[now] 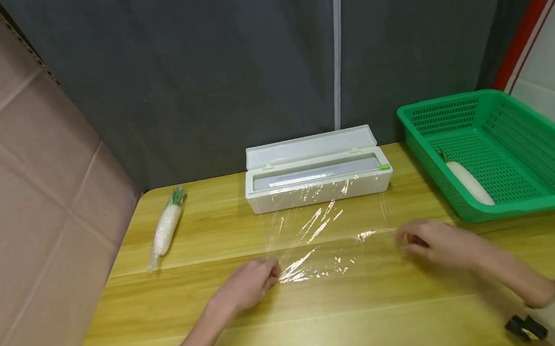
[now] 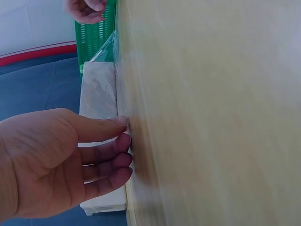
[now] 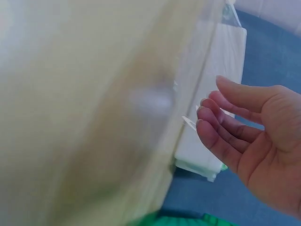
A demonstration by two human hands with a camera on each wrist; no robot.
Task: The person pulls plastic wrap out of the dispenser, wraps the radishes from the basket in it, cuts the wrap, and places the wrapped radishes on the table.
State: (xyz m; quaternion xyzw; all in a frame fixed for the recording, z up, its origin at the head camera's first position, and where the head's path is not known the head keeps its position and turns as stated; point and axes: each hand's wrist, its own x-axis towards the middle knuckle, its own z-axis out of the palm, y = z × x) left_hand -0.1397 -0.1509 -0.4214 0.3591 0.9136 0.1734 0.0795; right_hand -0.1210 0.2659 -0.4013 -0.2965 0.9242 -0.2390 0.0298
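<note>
A sheet of clear plastic wrap stretches toward me from a white wrap dispenser box, whose lid stands raised at the back. My left hand pinches the near left corner of the sheet between thumb and forefinger. Close by the sheet's right edge, my right hand hovers over the table. In the right wrist view, the thumb and fingers of that hand are apart and loosely bent, with a thin pale sliver of film near the fingertips.
A white radish with green tops, wrapped in film, lies on the wooden table at the left. At the right, a green plastic basket holds another white radish. A dark curtain hangs behind the table.
</note>
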